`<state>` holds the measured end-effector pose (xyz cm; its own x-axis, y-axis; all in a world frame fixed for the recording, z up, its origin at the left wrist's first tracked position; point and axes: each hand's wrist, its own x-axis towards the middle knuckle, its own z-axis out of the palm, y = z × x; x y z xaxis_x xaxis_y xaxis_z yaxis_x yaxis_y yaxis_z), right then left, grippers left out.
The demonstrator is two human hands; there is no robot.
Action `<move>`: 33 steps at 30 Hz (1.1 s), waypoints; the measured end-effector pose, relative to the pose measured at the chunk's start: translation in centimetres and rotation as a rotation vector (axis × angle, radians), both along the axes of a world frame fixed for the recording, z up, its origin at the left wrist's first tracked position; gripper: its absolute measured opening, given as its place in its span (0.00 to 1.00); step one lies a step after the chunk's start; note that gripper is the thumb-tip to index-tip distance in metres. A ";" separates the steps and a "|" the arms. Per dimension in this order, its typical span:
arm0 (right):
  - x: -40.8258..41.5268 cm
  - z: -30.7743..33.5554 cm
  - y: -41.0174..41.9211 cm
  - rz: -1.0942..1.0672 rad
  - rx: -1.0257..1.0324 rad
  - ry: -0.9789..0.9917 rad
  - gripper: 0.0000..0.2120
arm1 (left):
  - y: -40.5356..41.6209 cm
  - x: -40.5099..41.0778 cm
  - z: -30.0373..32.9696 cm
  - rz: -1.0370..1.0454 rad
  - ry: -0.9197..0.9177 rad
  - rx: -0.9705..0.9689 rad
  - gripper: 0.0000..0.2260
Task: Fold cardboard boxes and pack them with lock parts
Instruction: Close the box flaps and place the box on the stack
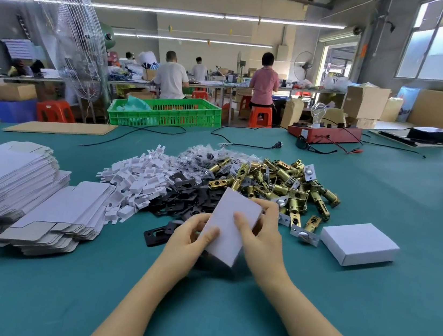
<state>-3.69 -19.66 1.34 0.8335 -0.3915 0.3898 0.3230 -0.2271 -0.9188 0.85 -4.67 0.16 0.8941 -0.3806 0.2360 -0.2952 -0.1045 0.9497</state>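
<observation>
— While the box (pixel 228 226) is held above the table (pixel 337 310), how is it gripped?

— It is clasped from both sides. The left hand (pixel 190 235) is curled round its near left edge, with the thumb laid on the white top face. The right hand (pixel 260 236) is wrapped round the right edge, its thumb also pressed on the top and its fingers hidden behind the far end (what they do there cannot be told). The box is tilted, its far end raised toward the heap of parts.

— And where are the parts found?

— Just beyond the box, in one long heap. White plastic pieces (pixel 140 179) are piled on the left, black plates (pixel 183 193) are spread in the middle, and brass latches (pixel 283 184) are massed on the right. Small clear bags (pixel 205 155) are seen at the back of the heap. One black plate (pixel 156 234) is lain apart, just beside the left hand.

— Is a finished box seen?

— One closed white box (pixel 359 244) is set on the table to the right, well apart from the hands and near the last latches.

— And the unfolded stock?

— Flat blanks (pixel 9 190) are stacked in two leaning piles at the left. Farther back a green crate (pixel 165 112) is placed at the table's edge, a red tester (pixel 325 132) with a bulb is stood to its right, and a large fan (pixel 67 23) is seen at the left. Other workers are seated at benches behind (backs turned).
</observation>
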 end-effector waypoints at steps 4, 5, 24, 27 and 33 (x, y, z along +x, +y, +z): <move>-0.2 0.9 -1.1 -0.006 0.002 0.234 0.15 | -0.3 -0.1 0.1 -0.036 0.192 -0.136 0.09; -0.3 1.0 -1.3 -0.022 -0.168 0.282 0.21 | -0.3 0.0 0.0 -0.041 0.199 -0.126 0.08; -7.1 7.5 -11.9 -0.226 -0.796 0.992 0.45 | -0.8 0.1 -0.2 -0.059 0.271 -0.098 0.14; -9.4 7.5 -15.1 -0.315 -0.754 1.180 0.53 | -0.8 0.2 0.0 -0.056 0.285 -0.103 0.14; -9.9 6.2 -16.7 -0.379 -0.636 1.239 0.51 | -0.8 0.3 0.0 -0.042 0.288 -0.096 0.14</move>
